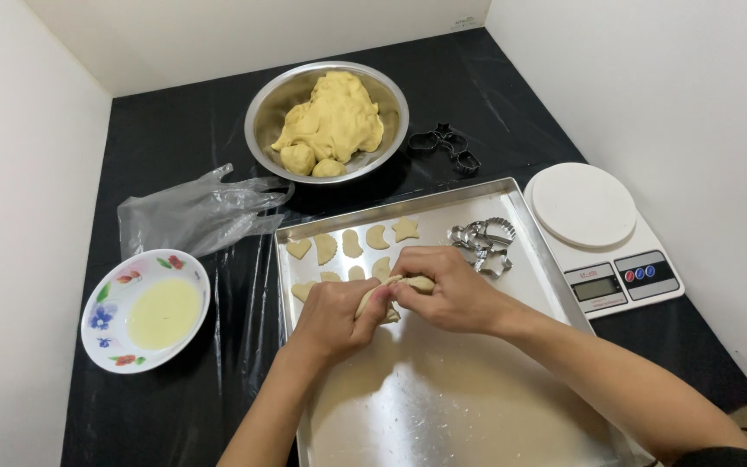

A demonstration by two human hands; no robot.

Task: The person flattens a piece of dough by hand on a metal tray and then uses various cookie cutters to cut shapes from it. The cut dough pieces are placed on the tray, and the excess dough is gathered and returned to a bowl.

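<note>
**Two hands work a piece of dough over the tray**

At the lower centre of the frame, the left hand [332,316] and the right hand [447,290] both close on one strip of dough [382,297], above the metal tray [443,406]. Just above them lie cut dough shapes [352,245]; metal cutters [482,242] sit to the right. A bowl of dough [328,121] stands at the upper centre.

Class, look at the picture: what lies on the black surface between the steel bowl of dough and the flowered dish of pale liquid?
In the head view, a crumpled clear plastic glove lies between the steel bowl and the flowered dish.
</note>
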